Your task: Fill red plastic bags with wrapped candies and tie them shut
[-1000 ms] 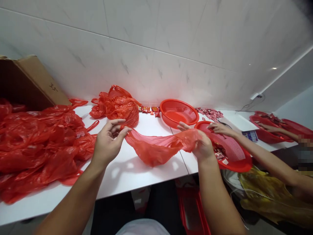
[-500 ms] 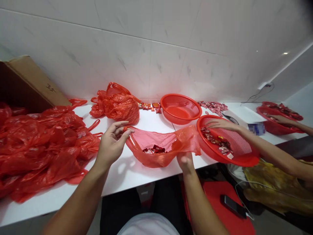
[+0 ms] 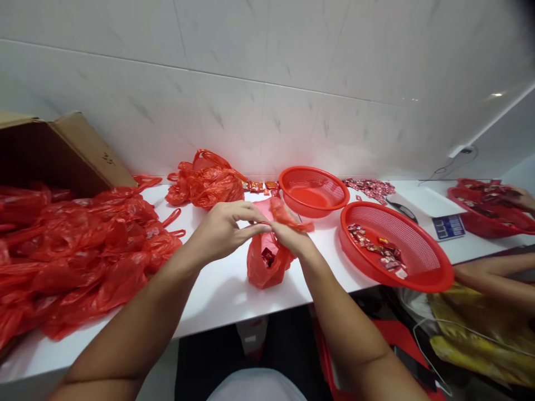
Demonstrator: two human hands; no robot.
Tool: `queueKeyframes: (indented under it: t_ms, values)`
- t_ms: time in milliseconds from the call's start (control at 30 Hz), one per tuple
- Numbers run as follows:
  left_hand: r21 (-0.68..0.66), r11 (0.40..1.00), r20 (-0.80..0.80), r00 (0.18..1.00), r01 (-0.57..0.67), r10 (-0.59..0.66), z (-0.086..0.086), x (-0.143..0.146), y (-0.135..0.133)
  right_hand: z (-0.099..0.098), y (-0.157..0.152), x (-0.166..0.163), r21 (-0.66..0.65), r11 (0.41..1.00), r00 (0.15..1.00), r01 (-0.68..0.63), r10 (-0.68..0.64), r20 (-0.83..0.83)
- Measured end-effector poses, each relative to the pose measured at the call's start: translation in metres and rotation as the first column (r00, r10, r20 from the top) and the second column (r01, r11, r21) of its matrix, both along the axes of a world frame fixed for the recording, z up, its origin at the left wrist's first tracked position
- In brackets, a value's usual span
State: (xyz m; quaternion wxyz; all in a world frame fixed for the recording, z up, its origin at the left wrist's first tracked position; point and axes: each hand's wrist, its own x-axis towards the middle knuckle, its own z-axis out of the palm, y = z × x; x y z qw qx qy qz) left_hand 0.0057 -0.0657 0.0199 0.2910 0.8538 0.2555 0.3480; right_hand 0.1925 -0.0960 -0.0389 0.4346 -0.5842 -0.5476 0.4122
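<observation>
Red bag (image 3: 267,262), bunched, w/ sweets.

head cam | faces forward-down (close) | white table (image 3: 217,289) edge

Left hand (image 3: 225,231) and right hand (image 3: 292,240) pinch the red bag (image 3: 265,268) shut on the table (image 3: 217,292); basket (image 3: 422,256) at 3 o'clock.

Your left hand (image 3: 223,228) and right hand (image 3: 292,239) meet mid-frame on the bag (image 3: 267,264), on the table (image 3: 217,292). Bag pile (image 3: 75,250) far left, box (image 3: 62,150) behind it. Near basket (image 3: 418,262) right, far basket (image 3: 313,192) up-left of it.
</observation>
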Motion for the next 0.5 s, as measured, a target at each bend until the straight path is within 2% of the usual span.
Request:
queueKeyframes:
  t_ms: [67, 100, 233, 300, 367, 433, 500]
  values:
    - [-0.027, 0.993, -0.039, 0.993, 0.115, -0.116, 0.001, 0.01, 0.004, 0.002, -0.006, 0.002, 0.014, 0.993, 0.99, -0.117, 0.116, 0.079]
    - [-0.054, 0.989, -0.053, 0.989, 0.134, -0.137, 0.0, 0.014, 0.007, 0.003, -0.011, 0.005, 0.01, 0.987, 0.981, -0.159, 0.157, 0.11]
    - [-0.131, 0.991, -0.049, 0.998, 0.039, -0.046, -0.013, 0.025, 0.018, 0.008, -0.031, 0.023, -0.029, 0.966, 0.957, -0.256, 0.258, 0.135]
    - [-0.124, 0.992, 0.001, 1.0, 0.008, -0.008, -0.019, 0.03, 0.017, 0.01, -0.036, 0.027, -0.057, 0.96, 0.945, -0.274, 0.279, 0.167]
    - [-0.088, 0.996, 0.043, 0.999, 0.035, -0.031, -0.021, 0.037, 0.011, 0.011, -0.037, 0.023, -0.054, 0.967, 0.942, -0.251, 0.257, 0.214]
    - [-0.044, 0.993, 0.046, 0.993, 0.106, -0.104, -0.018, 0.042, 0.003, 0.008, -0.035, 0.017, 0.023, 0.962, 0.948, -0.272, 0.263, 0.181]
    - [-0.017, 0.986, 0.038, 0.986, 0.165, -0.164, -0.013, 0.044, -0.003, 0.001, -0.032, 0.016, 0.087, 0.925, 0.929, -0.37, 0.367, 0.044]
